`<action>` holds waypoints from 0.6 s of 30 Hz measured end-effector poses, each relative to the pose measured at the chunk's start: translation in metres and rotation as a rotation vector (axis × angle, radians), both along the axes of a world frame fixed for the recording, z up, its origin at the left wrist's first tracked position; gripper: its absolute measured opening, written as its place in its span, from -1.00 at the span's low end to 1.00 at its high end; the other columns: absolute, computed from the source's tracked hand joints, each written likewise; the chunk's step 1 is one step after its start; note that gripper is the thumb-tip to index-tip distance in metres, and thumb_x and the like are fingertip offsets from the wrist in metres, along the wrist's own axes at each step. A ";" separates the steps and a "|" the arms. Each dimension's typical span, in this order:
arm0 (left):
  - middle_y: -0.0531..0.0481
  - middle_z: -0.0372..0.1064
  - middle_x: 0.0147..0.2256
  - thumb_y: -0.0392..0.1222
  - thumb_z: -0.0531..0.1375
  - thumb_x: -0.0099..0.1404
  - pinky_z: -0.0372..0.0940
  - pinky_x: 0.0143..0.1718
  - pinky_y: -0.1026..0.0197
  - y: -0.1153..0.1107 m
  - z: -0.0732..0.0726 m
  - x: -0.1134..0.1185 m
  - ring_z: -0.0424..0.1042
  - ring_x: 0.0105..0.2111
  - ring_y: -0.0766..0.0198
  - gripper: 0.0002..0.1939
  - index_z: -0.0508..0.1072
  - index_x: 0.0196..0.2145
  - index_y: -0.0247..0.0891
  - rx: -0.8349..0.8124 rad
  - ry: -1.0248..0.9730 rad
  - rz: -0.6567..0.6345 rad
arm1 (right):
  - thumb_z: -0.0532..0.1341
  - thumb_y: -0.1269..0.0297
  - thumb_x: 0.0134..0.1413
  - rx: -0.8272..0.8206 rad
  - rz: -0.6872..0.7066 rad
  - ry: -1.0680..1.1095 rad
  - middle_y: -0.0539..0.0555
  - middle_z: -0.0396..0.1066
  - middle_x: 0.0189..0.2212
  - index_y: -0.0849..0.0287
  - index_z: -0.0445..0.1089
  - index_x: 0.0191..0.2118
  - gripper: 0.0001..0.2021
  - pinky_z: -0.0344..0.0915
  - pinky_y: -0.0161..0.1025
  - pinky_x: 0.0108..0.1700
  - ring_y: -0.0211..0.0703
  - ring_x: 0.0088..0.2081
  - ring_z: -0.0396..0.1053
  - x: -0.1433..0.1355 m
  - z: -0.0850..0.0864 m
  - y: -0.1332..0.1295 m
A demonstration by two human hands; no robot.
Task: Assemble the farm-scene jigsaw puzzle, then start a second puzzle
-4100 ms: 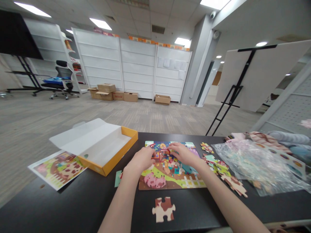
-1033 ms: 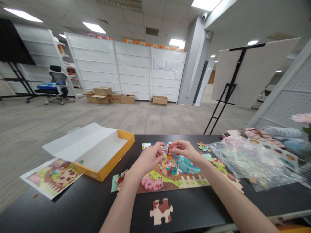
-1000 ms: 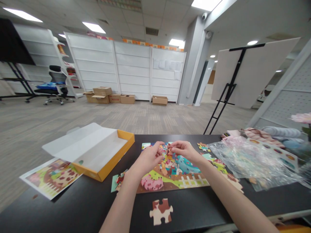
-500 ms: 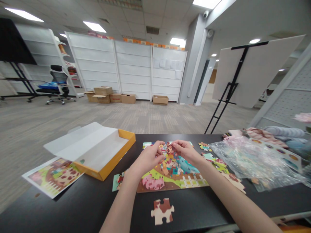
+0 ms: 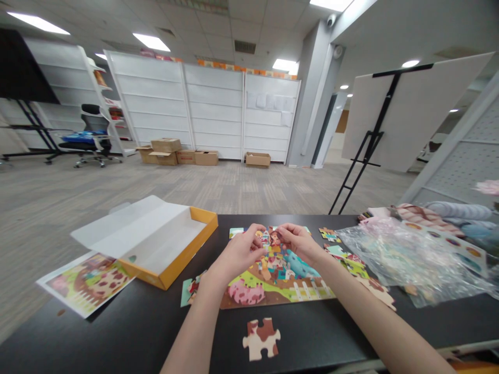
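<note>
My right hand (image 5: 299, 242) pinches a small jigsaw piece (image 5: 275, 238) with a brown-haired figure on it, above the far part of a colourful farm puzzle (image 5: 278, 296). Just left of that piece is my left hand (image 5: 245, 253), fingers curled; what they grip, if anything, is hidden. The puzzle shows a pink spotted pig, a blue animal, a rabbit and a white fence. Both hands cover part of its far side. A loose brown-and-cream jigsaw piece (image 5: 261, 340) lies between my forearms, near the table's front edge.
An open yellow box (image 5: 187, 249) with its white lid raised stands left, over a picture sheet (image 5: 83, 291). Loose puzzle pieces (image 5: 353, 265) lie right of the puzzle, beside crumpled clear plastic (image 5: 409, 259). More pieces (image 5: 191, 291) lie left. The table (image 5: 136, 337) is black.
The pinched jigsaw piece and my right fingers have shifted very slightly to the right. My left hand is nearly still, and the puzzle, box and loose pieces keep their places.
</note>
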State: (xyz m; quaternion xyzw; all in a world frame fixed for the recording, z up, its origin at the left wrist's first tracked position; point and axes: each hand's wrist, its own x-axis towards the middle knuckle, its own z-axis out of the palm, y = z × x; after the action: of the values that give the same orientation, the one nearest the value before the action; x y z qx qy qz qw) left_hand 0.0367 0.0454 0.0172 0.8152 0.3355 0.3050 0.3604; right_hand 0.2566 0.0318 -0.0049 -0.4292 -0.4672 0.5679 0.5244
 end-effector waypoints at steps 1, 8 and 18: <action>0.08 0.49 -0.38 -0.27 0.22 0.21 0.36 -0.29 0.26 0.000 0.000 0.000 0.53 -0.34 0.23 -0.60 0.33 0.01 -0.14 0.000 -0.002 -0.001 | 0.47 -0.01 -0.12 0.001 0.000 0.003 0.01 0.50 -0.44 0.18 0.50 -0.33 -0.63 0.23 -0.37 -0.48 -0.28 -0.44 0.41 0.000 0.000 0.000; 0.07 0.49 -0.37 -0.26 0.23 0.21 0.38 -0.28 0.25 -0.003 0.005 0.000 0.53 -0.33 0.24 -0.57 0.33 0.05 -0.15 -0.028 -0.054 -0.003 | 0.46 0.02 -0.09 0.026 -0.001 0.032 -0.02 0.47 -0.47 0.17 0.49 -0.32 -0.66 0.23 -0.40 -0.49 -0.34 -0.48 0.36 0.000 0.003 -0.002; 0.02 0.48 -0.32 -0.12 0.15 0.31 0.36 -0.34 0.28 0.007 0.002 -0.004 0.49 -0.40 0.31 -0.69 0.38 -0.01 -0.23 -0.074 -0.233 0.131 | 0.49 0.19 -0.12 0.085 0.378 -0.194 -0.04 0.49 -0.38 0.13 0.37 0.01 -0.46 0.36 -0.29 -0.27 -0.26 -0.37 0.46 0.001 -0.005 -0.006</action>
State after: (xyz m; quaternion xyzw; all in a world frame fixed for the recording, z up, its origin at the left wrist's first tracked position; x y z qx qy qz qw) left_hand 0.0328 0.0520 0.0188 0.7367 0.3549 0.4077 0.4062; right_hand 0.2579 0.0256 -0.0099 -0.3640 -0.6111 0.5922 0.3787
